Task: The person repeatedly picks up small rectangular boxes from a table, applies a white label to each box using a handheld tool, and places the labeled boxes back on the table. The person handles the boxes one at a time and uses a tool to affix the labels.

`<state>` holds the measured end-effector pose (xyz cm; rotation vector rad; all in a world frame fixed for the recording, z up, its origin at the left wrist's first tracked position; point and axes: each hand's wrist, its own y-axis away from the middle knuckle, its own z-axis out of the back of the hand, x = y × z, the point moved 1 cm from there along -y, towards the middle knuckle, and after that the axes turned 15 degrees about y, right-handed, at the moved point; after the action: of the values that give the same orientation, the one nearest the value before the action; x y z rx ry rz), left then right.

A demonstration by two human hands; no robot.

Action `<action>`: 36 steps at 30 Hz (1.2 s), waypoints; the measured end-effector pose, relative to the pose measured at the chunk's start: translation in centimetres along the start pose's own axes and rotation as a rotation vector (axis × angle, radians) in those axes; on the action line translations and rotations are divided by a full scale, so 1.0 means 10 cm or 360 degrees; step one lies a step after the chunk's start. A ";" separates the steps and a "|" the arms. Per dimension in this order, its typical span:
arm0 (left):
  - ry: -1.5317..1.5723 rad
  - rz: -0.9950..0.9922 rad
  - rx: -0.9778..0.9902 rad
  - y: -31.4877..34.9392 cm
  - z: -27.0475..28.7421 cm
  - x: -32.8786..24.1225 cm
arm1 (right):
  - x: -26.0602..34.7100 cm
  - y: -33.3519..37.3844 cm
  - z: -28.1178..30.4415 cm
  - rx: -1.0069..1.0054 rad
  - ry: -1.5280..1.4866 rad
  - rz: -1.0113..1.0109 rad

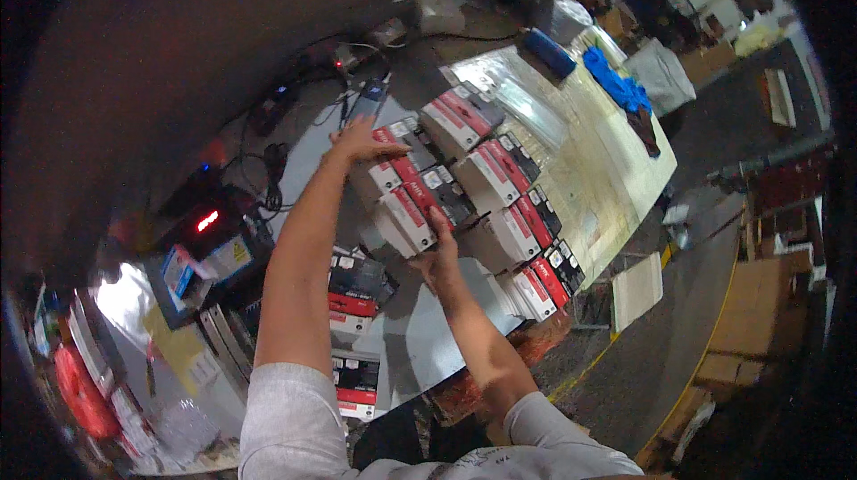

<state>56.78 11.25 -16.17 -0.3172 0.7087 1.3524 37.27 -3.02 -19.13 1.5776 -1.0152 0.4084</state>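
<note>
Both my hands are on a group of small red, black and white cartons (pixel 409 199) at the middle of the grey table. My left hand (pixel 359 140) grips the far end, with fingers reaching over the top. At the near end my right hand (pixel 441 257) closes round the corner, thumb on the upper side; its other fingers are partly hidden. Just to the right, similar cartons (pixel 494 170) stand in a slanting line of groups. Nearer me on the left lie more cartons (pixel 353 301), with another small group (pixel 355 384) by the table's front edge.
A dark device with a red-lit display (pixel 207 220) sits at the left, cables behind it. On the right, a yellowish board (pixel 616 199) carries clear plastic, a blue roll (pixel 547 52) and blue gloves or cloth (pixel 612 78). Cardboard (pixel 759 301) lies beyond the floor's yellow line.
</note>
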 end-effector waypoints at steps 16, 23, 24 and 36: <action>0.0916 0.0922 -0.0794 2.96 -0.39 0.65 | -0.54 0.55 -0.34 -0.0044 0.1345 0.0176; 0.1072 0.1191 -0.1199 3.18 -0.55 0.47 | -0.55 0.46 -0.39 -0.0296 0.1913 0.0164; 0.1312 0.1143 -0.1056 3.22 -0.60 0.42 | -0.56 0.48 -0.39 -0.0363 0.2009 0.0283; 0.2060 0.1312 -0.0681 2.94 -0.86 0.52 | -0.45 0.47 -0.48 -0.0141 0.2121 0.0238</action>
<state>26.43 16.48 -20.45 -1.4313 1.7335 2.0230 32.31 3.26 -18.11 0.8049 -0.0854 1.2628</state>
